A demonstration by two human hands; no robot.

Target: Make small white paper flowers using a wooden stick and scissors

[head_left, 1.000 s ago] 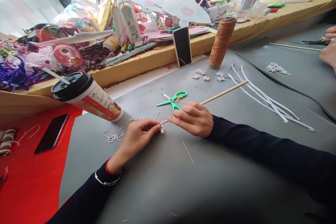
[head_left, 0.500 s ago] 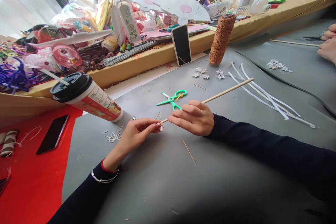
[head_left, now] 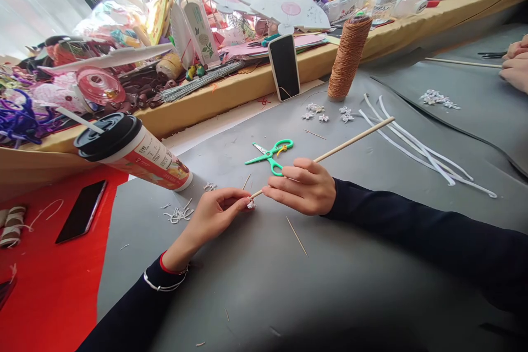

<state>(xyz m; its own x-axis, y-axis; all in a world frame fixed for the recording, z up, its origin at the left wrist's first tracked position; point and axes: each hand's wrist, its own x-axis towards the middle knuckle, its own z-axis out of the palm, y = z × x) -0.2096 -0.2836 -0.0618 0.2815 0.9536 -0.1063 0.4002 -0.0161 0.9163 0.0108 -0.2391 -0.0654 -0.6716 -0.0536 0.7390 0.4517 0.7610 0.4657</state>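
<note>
head view: your right hand is gripping the stick near its lower end, the far end angling up over the mat. your left hand is pinching a white scrap against the tip. stick looking light, stiff, thin, likely snapping if bent; scrap flimsy, easily crushed. you are best holding low, close to the tip. scissors lying just behind.

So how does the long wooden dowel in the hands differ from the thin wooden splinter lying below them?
The long wooden dowel is thicker, far longer and held by both hands; the thin wooden splinter is hair-thin, short and lies untouched on the grey mat. Both are pale, straight wood.
</note>
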